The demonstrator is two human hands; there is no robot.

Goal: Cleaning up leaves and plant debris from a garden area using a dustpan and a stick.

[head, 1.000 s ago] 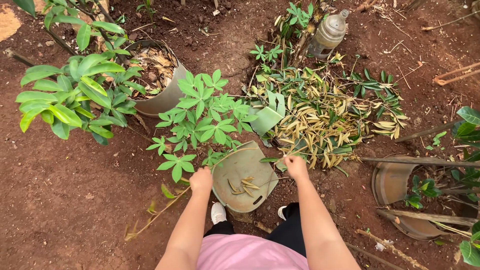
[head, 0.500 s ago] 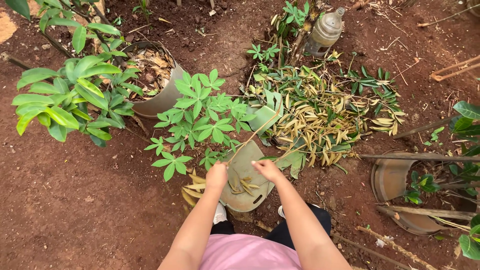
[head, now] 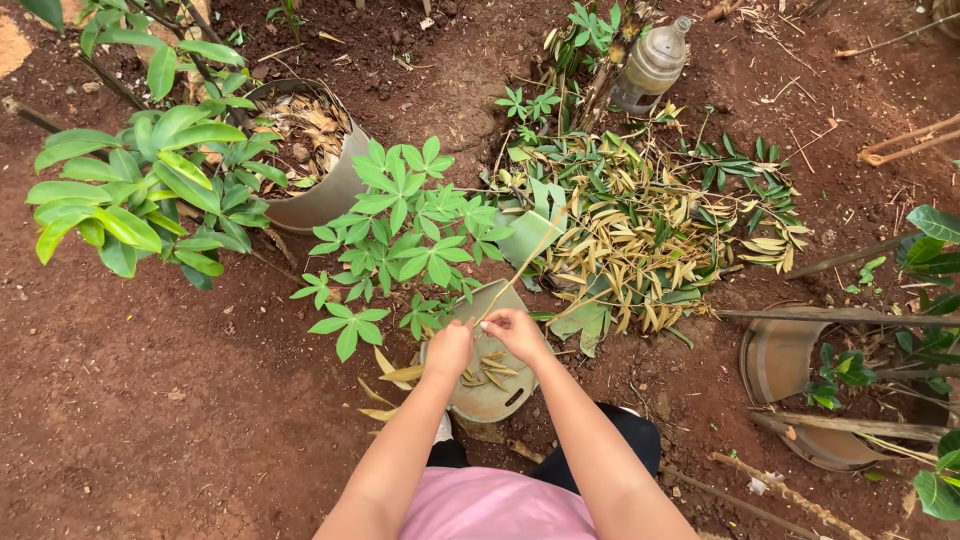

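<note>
Head view: both hands meet over a green scoop-like tray (head: 495, 395) on red soil, left hand (head: 449, 350) closed around dry yellow leaves (head: 392, 378) trailing off its left edge, right hand (head: 516, 332) pinching a thin bare stem (head: 528, 258) slanting up-right toward the leaf pile (head: 650, 235). A few dry leaves lie in the tray; a metal pot (head: 322, 195) sits upper left, a plastic bottle (head: 652, 62) stands beyond the pile.
</note>
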